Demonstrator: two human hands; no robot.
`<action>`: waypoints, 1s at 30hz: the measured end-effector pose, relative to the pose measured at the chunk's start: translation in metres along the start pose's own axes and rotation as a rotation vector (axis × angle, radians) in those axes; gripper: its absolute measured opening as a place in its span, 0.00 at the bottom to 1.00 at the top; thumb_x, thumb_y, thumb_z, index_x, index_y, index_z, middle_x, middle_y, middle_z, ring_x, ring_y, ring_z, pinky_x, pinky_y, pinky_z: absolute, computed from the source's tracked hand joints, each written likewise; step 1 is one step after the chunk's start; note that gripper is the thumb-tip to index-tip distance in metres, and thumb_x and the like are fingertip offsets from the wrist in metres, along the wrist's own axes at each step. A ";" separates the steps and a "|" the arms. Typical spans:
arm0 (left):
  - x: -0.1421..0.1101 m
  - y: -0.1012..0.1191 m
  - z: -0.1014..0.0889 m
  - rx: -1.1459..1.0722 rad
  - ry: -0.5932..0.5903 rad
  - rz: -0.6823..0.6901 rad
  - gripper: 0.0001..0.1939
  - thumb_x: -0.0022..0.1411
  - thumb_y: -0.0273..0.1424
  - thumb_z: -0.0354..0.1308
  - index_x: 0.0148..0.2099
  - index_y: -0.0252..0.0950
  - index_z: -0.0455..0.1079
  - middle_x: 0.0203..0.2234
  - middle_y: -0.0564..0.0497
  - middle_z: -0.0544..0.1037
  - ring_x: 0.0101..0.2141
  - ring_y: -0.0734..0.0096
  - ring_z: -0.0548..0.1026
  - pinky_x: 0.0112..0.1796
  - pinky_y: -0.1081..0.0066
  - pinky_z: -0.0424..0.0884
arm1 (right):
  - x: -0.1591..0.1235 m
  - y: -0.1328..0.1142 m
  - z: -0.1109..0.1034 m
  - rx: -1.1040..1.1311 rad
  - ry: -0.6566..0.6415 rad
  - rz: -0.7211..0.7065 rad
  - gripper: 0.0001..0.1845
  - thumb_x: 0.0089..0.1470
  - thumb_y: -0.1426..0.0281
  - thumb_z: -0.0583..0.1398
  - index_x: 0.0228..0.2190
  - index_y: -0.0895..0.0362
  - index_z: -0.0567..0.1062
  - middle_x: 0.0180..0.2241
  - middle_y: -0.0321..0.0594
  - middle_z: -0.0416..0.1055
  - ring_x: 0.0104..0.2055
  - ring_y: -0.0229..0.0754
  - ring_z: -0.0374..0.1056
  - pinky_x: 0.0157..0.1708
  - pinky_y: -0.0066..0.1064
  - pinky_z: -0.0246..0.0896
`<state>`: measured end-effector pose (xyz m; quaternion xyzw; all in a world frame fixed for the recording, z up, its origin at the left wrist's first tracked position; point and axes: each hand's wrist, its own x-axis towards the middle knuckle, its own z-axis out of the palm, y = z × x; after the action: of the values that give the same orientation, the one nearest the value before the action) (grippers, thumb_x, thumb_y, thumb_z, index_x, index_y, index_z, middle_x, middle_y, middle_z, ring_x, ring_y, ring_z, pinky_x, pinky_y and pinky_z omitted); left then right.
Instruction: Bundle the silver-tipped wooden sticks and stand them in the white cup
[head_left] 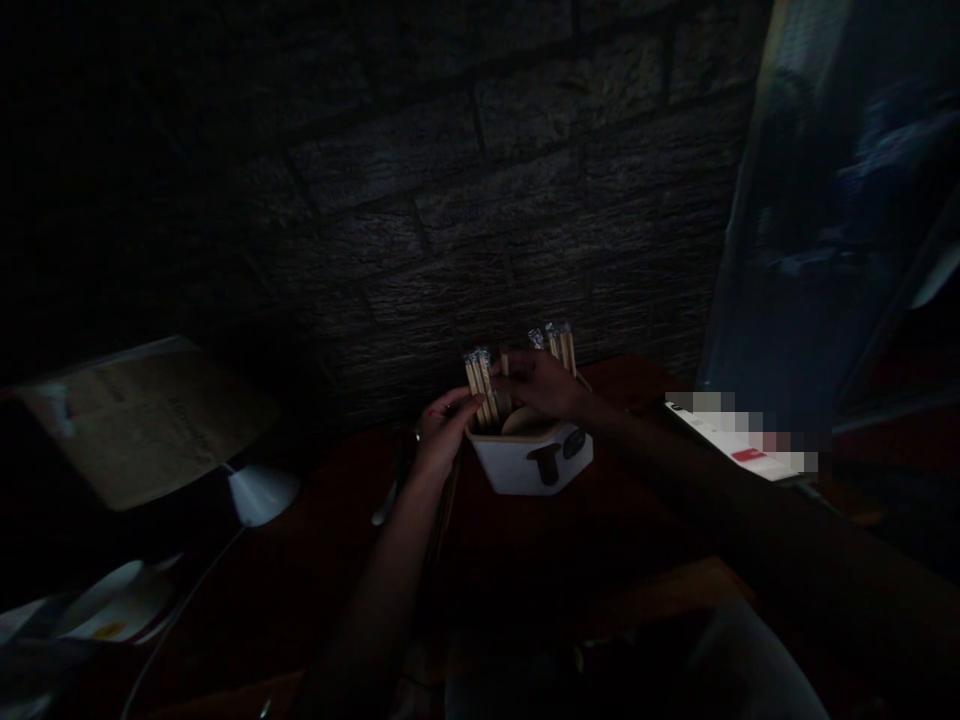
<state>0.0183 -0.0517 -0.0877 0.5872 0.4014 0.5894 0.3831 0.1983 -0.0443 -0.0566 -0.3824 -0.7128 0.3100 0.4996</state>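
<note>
Box: 1, white, with dark printed shapes on the front; upright on the desk, near the wall. Box (pixel 517 463), desk (pixel 555 540), wall (pixel 540 180).
Sticks: pale, slim, standing in the box with their tops above the rim; 1 group at left (pixel 480 385), 1 at right (pixel 562 345); shiny clear wrap at the tips.
Disc: 1, tan, rounded, seen inside the box between the 2 groups; kind cannot be told. Disc (pixel 521 418).
Left hand (pixel 444 418): at the left side of the box, thumb against the left group of sticks; small red mark on the skin; whether the fingers are clenched on the sticks cannot be told.
Right hand (pixel 536 380): over the box, between the 2 groups, fingers bent and pointing left towards the left group; too dark to tell whether they grasp a stick.
Spoon (pixel 384 505): 1, pale, on the desk, left of the box, near the left forearm.
Lamp: 1, at left; brown printed shade (pixel 150 420), white cone (pixel 259 492), pale cord (pixel 191 590) running down.
Cup (pixel 116 605): 1, pale, lower left, below the shade.
Screen (pixel 739 450): 1, bright, partly pixelated, at right, well apart from the box.
</note>
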 end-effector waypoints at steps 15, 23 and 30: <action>0.000 0.001 -0.001 0.043 -0.014 0.000 0.16 0.51 0.38 0.66 0.41 0.36 0.78 0.36 0.49 0.81 0.39 0.62 0.75 0.43 0.67 0.67 | -0.001 -0.002 -0.001 -0.020 -0.028 -0.012 0.07 0.52 0.69 0.61 0.34 0.58 0.75 0.28 0.37 0.73 0.23 0.33 0.64 0.25 0.26 0.60; 0.001 -0.002 -0.002 0.032 -0.016 0.012 0.15 0.51 0.38 0.66 0.40 0.37 0.78 0.36 0.50 0.81 0.40 0.63 0.75 0.45 0.67 0.66 | -0.003 -0.006 -0.001 -0.017 -0.007 -0.001 0.09 0.51 0.70 0.61 0.37 0.59 0.74 0.28 0.37 0.73 0.23 0.33 0.64 0.24 0.26 0.59; 0.003 0.003 -0.006 -0.020 -0.018 0.000 0.15 0.51 0.36 0.66 0.41 0.37 0.78 0.37 0.50 0.81 0.39 0.65 0.75 0.45 0.68 0.67 | -0.002 -0.003 -0.001 0.000 -0.017 0.004 0.08 0.50 0.71 0.62 0.35 0.58 0.76 0.28 0.38 0.73 0.24 0.34 0.64 0.24 0.27 0.59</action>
<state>0.0120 -0.0504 -0.0840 0.5884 0.3919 0.5883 0.3924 0.1990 -0.0477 -0.0546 -0.3813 -0.7164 0.3142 0.4927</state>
